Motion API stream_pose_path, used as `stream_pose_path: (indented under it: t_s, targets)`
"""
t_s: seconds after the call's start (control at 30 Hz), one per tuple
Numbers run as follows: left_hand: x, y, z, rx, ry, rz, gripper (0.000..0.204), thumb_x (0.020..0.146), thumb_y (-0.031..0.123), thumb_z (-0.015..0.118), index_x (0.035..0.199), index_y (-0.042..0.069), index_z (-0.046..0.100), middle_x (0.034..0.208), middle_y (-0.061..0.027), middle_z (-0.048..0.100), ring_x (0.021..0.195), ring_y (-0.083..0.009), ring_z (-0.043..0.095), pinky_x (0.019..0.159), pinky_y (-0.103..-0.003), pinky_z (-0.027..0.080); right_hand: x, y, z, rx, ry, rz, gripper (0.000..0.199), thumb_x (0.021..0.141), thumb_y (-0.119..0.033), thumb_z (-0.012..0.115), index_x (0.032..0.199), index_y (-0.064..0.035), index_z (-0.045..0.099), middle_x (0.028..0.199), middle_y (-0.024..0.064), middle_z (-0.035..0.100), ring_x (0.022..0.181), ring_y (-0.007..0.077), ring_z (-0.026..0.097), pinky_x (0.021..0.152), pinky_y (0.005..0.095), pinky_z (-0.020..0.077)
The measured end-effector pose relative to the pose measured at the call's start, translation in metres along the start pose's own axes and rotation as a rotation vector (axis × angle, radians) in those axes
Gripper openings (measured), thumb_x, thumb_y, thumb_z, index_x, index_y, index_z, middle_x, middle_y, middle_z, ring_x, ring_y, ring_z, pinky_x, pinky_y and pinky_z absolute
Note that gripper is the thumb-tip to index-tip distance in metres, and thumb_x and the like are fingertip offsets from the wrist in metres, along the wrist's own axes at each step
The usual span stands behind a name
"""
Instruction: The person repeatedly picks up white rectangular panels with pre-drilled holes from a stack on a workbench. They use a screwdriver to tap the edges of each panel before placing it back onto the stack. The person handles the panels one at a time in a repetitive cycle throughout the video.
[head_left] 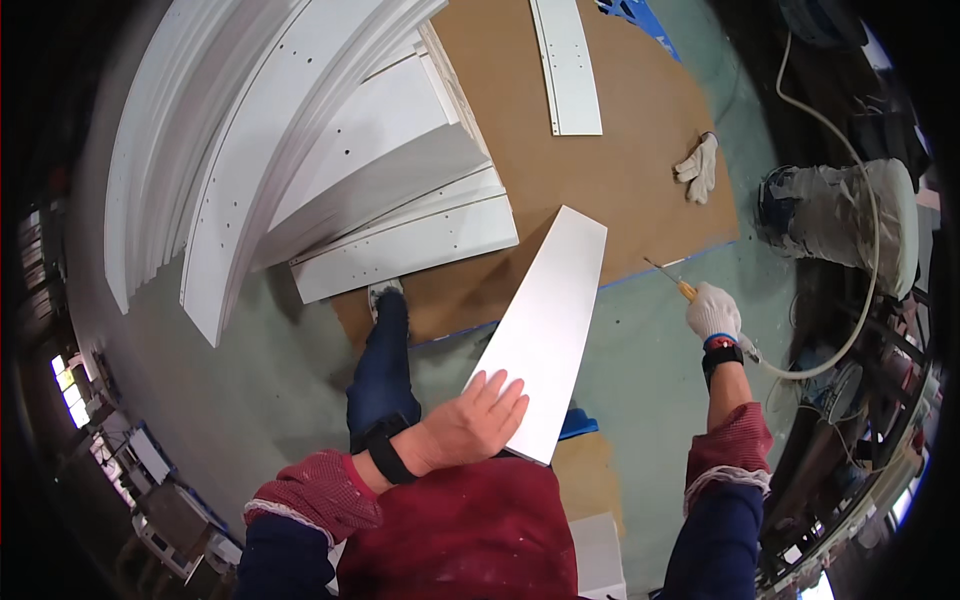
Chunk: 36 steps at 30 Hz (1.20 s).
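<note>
A long white board [545,330] stretches forward from my lap, tilted, its near end against my dark red apron. My bare left hand [475,420] lies flat on the board's near left part, fingers stretched out and slightly apart. Out to the right, away from the board, my right hand [714,312] wears a white knit glove and is closed round an air blow gun [686,290]. The gun's orange front and thin metal tip point forward and left. A pale hose [812,374] runs from behind that hand; the gloved fingers hide most of the gun's body.
Stacked white boards with small holes [410,240] fill the left. Brown sheeting [640,200] covers the floor ahead, bearing another white board [570,75] and a loose glove [700,168]. A plastic-wrapped stool-like object [840,215] stands right, inside the hose's curve.
</note>
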<state>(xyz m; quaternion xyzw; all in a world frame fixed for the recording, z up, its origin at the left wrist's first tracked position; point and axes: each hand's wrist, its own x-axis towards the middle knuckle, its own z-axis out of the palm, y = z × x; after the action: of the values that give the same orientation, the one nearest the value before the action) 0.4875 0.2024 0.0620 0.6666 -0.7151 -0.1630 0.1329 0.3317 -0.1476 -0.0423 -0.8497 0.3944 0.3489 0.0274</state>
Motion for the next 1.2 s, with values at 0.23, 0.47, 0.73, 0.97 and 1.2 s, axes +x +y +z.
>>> stream_pose_path:
  t_s: [0.23, 0.47, 0.73, 0.97, 1.2]
  targets:
    - [-0.016, 0.008, 0.016, 0.074, -0.041, 0.097, 0.033, 0.082, 0.015, 0.053, 0.107, -0.006, 0.06, 0.113, -0.0217, 0.06, 0.104, -0.0379, 0.059, 0.085, -0.045, 0.05, 0.019, -0.041, 0.007, -0.028, -0.064, -0.166, 0.017, 0.08, -0.016, 0.055, 0.087, -0.0047, 0.065, 0.085, 0.0177, 0.068, 0.085, 0.0359, 0.066, 0.075, 0.0435, 0.0532]
    - [-0.025, -0.022, -0.003, -0.612, 0.406, -0.689, 0.033, 0.079, 0.009, 0.062, 0.111, -0.003, 0.061, 0.101, -0.0194, 0.064, 0.089, -0.0278, 0.065, 0.077, -0.034, 0.051, -0.018, -0.005, 0.023, 0.348, 0.221, -0.27, 0.018, 0.078, -0.017, 0.064, 0.095, -0.0091, 0.062, 0.094, 0.0159, 0.061, 0.087, 0.0376, 0.06, 0.076, 0.0446, 0.0501]
    - [-0.11, -0.009, -0.068, -1.45, 0.854, -1.291, 0.023, 0.084, 0.01, 0.065, 0.104, -0.002, 0.065, 0.094, -0.0074, 0.068, 0.087, -0.0152, 0.063, 0.08, -0.029, 0.048, -0.114, 0.051, 0.068, 0.311, -0.049, -0.254, 0.02, 0.073, -0.023, 0.071, 0.084, -0.0103, 0.06, 0.078, 0.0139, 0.063, 0.079, 0.036, 0.062, 0.069, 0.0443, 0.0491]
    - [-0.2, 0.028, -0.093, -1.576, 1.415, -1.179, 0.06, 0.082, 0.017, 0.067, 0.134, 0.002, 0.041, 0.125, -0.0115, 0.055, 0.115, -0.0277, 0.053, 0.099, -0.043, 0.041, -0.118, 0.007, 0.076, 0.104, -0.103, -0.527, 0.021, 0.072, -0.027, 0.071, 0.081, -0.0128, 0.059, 0.072, 0.0125, 0.061, 0.071, 0.0354, 0.061, 0.062, 0.0451, 0.0481]
    - [-0.269, -0.039, -0.057, -1.535, 1.788, -0.997, 0.05, 0.091, 0.029, 0.059, 0.129, 0.0, 0.046, 0.123, -0.0127, 0.056, 0.114, -0.0281, 0.054, 0.101, -0.044, 0.04, -0.089, -0.088, 0.044, 0.244, -0.048, -0.73, 0.023, 0.075, -0.031, 0.069, 0.082, -0.014, 0.055, 0.073, 0.0107, 0.06, 0.072, 0.0347, 0.06, 0.062, 0.0453, 0.0473]
